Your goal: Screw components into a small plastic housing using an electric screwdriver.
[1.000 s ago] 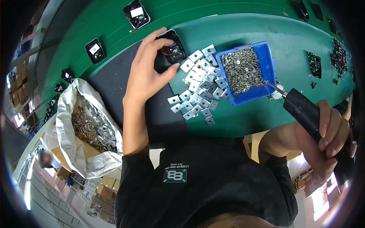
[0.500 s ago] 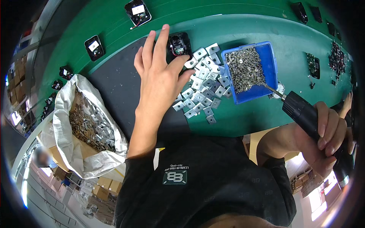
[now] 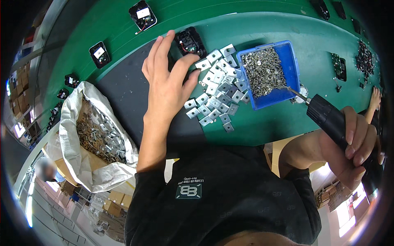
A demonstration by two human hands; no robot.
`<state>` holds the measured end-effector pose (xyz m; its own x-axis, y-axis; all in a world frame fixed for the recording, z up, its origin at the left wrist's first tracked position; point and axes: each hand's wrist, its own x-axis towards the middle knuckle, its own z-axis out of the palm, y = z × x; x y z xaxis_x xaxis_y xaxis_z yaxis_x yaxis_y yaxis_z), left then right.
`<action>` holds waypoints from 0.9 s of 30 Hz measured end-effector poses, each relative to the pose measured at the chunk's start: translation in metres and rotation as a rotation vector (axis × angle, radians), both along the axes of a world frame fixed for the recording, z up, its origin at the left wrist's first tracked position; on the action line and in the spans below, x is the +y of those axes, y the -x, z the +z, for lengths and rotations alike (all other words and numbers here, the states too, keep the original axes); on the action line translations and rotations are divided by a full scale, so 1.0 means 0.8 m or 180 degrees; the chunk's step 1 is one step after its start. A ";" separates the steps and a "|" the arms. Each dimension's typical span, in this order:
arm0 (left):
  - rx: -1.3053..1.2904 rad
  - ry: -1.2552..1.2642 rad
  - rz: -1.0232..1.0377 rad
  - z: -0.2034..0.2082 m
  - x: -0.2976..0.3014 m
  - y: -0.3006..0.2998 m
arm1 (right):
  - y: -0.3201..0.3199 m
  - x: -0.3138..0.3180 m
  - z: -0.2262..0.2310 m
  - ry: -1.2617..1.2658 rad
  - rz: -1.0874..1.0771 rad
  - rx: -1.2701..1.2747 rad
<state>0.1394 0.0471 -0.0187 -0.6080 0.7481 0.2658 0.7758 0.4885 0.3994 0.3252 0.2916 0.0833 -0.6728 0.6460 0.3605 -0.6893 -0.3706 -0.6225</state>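
Observation:
My left hand (image 3: 166, 84) hovers over a dark mat (image 3: 127, 92) with fingers spread, holding nothing. Its fingertips are just left of a small black device (image 3: 191, 42) lying on the green table. A heap of small silver metal brackets (image 3: 217, 88) lies right of the hand. My right hand (image 3: 355, 145) grips a black electric screwdriver (image 3: 328, 119). The driver's tip points into a blue tray (image 3: 289, 67) filled with screws.
A white bag (image 3: 82, 139) of metal brackets stands at the left table edge. Two more black devices (image 3: 142, 14) (image 3: 99, 53) lie farther back on the green belt. Small dark parts (image 3: 363, 57) sit at the far right, where another person's hand (image 3: 375, 96) rests.
My left hand let go of the black device, set it down farther back and opened flat beside it. The right hand with the screwdriver stayed put.

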 end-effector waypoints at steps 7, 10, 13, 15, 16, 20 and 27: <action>-0.0010 0.0189 -0.0018 -0.004 -0.001 -0.012 | 0.001 0.001 0.001 -0.0049 -0.0055 -0.0014; 0.0045 0.0220 0.0116 -0.007 -0.003 -0.015 | 0.001 0.000 0.001 -0.0047 -0.0076 -0.0024; 0.0209 0.0132 0.0113 -0.017 -0.003 -0.016 | 0.000 0.001 0.001 -0.0101 -0.0126 -0.0035; 0.0483 0.0072 0.0069 -0.020 -0.004 -0.017 | 0.000 0.000 0.001 -0.0169 -0.0147 -0.0037; 0.0490 0.0073 0.0063 -0.024 -0.006 -0.017 | 0.000 -0.001 0.001 -0.0113 -0.0072 -0.0009; 0.0530 -0.0297 0.0087 -0.018 -0.009 -0.012 | -0.003 0.002 0.001 -0.0112 -0.0071 -0.0006; 0.0611 -0.0800 0.0413 -0.014 0.010 0.028 | 0.000 -0.002 -0.003 -0.0030 -0.0164 -0.0145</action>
